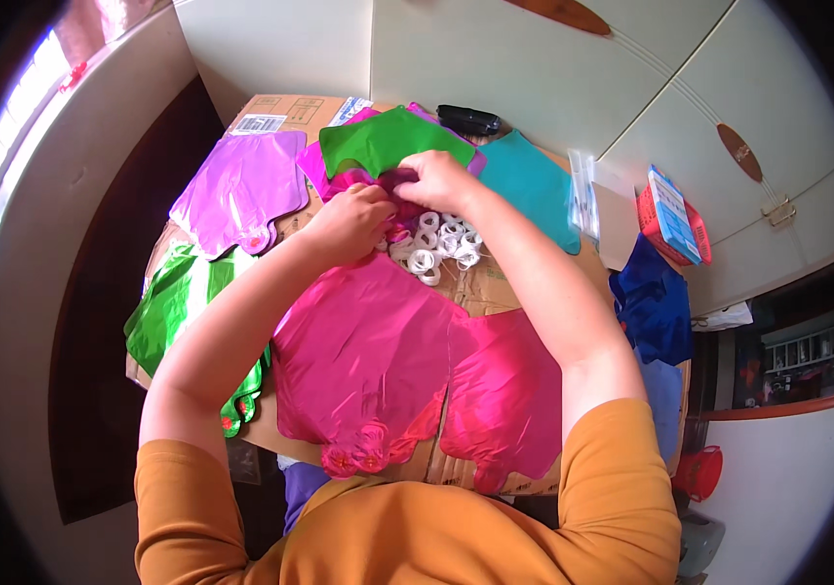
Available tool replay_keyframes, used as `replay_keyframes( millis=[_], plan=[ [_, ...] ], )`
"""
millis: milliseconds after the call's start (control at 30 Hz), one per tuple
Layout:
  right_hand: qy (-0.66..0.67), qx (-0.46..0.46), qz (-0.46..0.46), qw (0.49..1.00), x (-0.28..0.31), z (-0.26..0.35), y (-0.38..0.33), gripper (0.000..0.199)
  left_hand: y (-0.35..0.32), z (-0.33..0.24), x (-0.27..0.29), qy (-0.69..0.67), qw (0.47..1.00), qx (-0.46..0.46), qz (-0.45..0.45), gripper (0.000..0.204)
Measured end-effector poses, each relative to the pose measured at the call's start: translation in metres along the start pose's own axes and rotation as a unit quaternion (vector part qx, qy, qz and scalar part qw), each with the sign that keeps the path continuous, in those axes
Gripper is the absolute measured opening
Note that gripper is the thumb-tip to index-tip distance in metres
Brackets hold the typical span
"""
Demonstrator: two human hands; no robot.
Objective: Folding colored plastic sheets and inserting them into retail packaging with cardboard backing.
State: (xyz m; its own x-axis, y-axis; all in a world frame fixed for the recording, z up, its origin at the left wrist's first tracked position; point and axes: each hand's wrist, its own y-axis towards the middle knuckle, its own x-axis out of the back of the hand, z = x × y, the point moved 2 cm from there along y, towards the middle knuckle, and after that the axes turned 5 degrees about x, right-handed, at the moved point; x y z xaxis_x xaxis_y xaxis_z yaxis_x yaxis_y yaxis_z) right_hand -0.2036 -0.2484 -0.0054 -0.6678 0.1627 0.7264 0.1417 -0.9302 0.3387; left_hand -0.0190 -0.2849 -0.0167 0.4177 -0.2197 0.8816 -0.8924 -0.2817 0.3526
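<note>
My left hand and my right hand come together at the far middle of the cardboard, fingers closed on a crumpled pink foil balloon. The fingertips hide most of its gripped part. Just beyond them lies a flat green foil balloon on top of pink and purple ones. Small white ribbon rolls are heaped beside and below my hands. Closer to me spread two flat pink foil balloons, a large left one and a right one. Small round flower shapes show on the left one's near edge.
Cardboard covers the work surface. Around it lie a lilac balloon, a shiny green one, a teal one and a dark blue one. A black pouch and a red basket sit near the pale cabinets.
</note>
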Motion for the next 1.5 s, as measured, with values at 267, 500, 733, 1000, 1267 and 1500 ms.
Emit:
replay_keyframes(
  millis=[267,500,733,1000,1267,1500],
  plan=[
    [-0.041,-0.232,-0.397,0.887,0.123,-0.060,0.021,0.044,0.023,-0.017,-0.003,0.088,0.996,0.009,-0.027,0.024],
    [0.076,-0.140,-0.482,0.862,0.352,0.039,-0.062,0.023,0.019,-0.002,0.003,-0.042,0.992,0.102,0.069,0.029],
    [-0.178,0.047,-0.193,0.964,0.212,0.013,-0.149,0.012,0.090,-0.131,-0.036,-0.063,0.966,-0.250,0.014,0.022],
    [-0.094,-0.089,-0.141,0.982,0.120,-0.040,-0.202,0.015,0.118,-0.131,-0.110,-0.015,0.965,-0.262,0.010,0.023],
    [-0.030,-0.150,-0.072,0.986,0.132,-0.064,-0.208,0.019,0.148,-0.132,-0.090,-0.231,0.957,0.050,0.168,0.021],
    [0.046,-0.191,-0.048,0.979,0.130,-0.058,-0.200,0.025,0.154,-0.125,-0.091,-0.182,0.977,0.053,0.095,0.018]
  ],
)
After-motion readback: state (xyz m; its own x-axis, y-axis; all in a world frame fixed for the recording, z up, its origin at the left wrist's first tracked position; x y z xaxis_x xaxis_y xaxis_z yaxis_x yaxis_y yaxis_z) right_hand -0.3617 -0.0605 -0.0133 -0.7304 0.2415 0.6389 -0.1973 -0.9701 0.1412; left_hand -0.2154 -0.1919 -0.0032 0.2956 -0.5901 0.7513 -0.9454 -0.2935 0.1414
